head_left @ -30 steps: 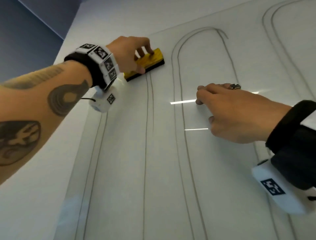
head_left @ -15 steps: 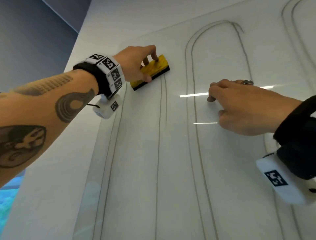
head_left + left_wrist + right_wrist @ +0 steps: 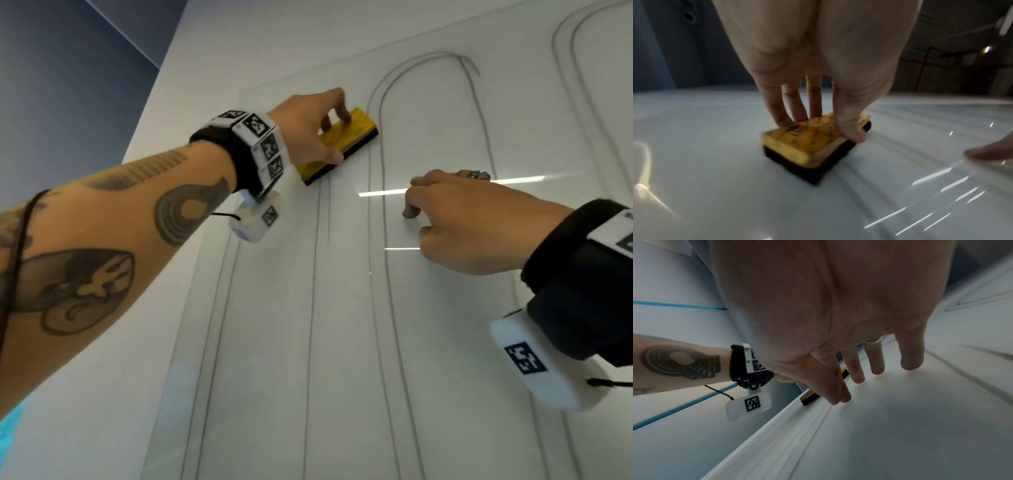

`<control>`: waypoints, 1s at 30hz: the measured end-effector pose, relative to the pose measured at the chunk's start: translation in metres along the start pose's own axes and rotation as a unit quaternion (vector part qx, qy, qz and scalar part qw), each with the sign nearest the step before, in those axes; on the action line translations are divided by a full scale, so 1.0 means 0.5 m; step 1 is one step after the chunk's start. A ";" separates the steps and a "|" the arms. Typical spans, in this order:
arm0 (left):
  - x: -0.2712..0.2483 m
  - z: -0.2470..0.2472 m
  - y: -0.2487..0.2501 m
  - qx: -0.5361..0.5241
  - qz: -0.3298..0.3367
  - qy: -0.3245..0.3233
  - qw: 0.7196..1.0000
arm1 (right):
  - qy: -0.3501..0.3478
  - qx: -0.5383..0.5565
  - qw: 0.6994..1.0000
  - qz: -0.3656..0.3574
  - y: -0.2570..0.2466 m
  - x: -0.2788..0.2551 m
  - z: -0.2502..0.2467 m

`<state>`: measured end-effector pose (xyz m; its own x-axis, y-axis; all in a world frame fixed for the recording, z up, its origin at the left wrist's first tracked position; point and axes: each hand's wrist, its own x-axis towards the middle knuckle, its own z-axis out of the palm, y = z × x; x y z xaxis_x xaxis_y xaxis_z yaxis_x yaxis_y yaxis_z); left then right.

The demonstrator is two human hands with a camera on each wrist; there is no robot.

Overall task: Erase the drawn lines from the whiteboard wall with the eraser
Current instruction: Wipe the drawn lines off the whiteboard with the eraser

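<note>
A yellow eraser [image 3: 339,145] with a black felt underside lies flat against the whiteboard wall [image 3: 342,325]. My left hand [image 3: 310,132] grips it, thumb on its lower long edge and fingers on the upper one; the left wrist view shows the eraser [image 3: 809,142] in that hold of the left hand [image 3: 818,123]. It sits at the top of a pair of long grey drawn lines [image 3: 317,274]. My right hand [image 3: 459,222] rests on the board with straight fingertips [image 3: 858,378], to the right of the eraser, over a drawn arch [image 3: 424,65].
More paired grey lines run down the board at the left [image 3: 219,308] and a second arch shows at the far right [image 3: 565,51]. The wall's left edge meets a dark blue wall [image 3: 68,85]. Bright light streaks [image 3: 380,193] reflect off the glossy surface.
The view has shifted, so both hands sit further right and lower in the picture. The eraser stays at the top of the same pair of lines, and the right hand keeps its place on the board.
</note>
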<state>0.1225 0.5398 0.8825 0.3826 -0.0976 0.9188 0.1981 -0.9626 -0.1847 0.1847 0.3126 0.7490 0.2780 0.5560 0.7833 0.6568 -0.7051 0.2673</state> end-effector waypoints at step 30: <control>-0.084 -0.066 0.079 -0.137 0.014 0.092 0.986 | 0.232 -0.061 0.964 -0.117 0.013 0.174 -0.104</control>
<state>0.0846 0.4976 0.8482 0.2092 -0.1454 0.9670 -0.0705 -0.9886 -0.1334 0.1767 0.3336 0.8480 -0.2291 0.4694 0.8528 0.5685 -0.6466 0.5086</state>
